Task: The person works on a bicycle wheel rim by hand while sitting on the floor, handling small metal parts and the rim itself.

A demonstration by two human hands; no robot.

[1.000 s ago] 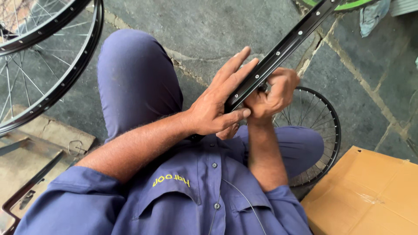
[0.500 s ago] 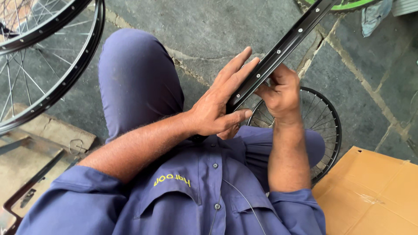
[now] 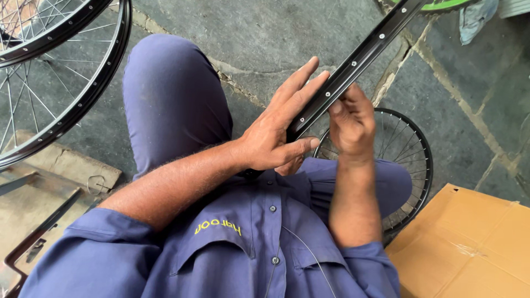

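A black bicycle rim (image 3: 369, 48) with small silver spoke nipples runs from my lap up to the top right. My left hand (image 3: 279, 129) steadies its lower part, fingers stretched flat along one side and thumb curled under. My right hand (image 3: 349, 121) is on the other side of the rim, fingertips pinched at one of the nipple holes. Whether a small part sits between those fingers is hidden. I sit in blue work clothes with my knees apart.
A small spoked wheel (image 3: 406, 160) lies on the stone floor by my right leg. Two larger spoked wheels (image 3: 66, 72) lean at the upper left. A brown cardboard box (image 3: 475, 243) sits at the lower right. A metal frame (image 3: 38, 232) lies at the lower left.
My right hand slid up along the rim, away from my body, and its fingers now pinch at a higher nipple hole. My left hand stayed on the rim.
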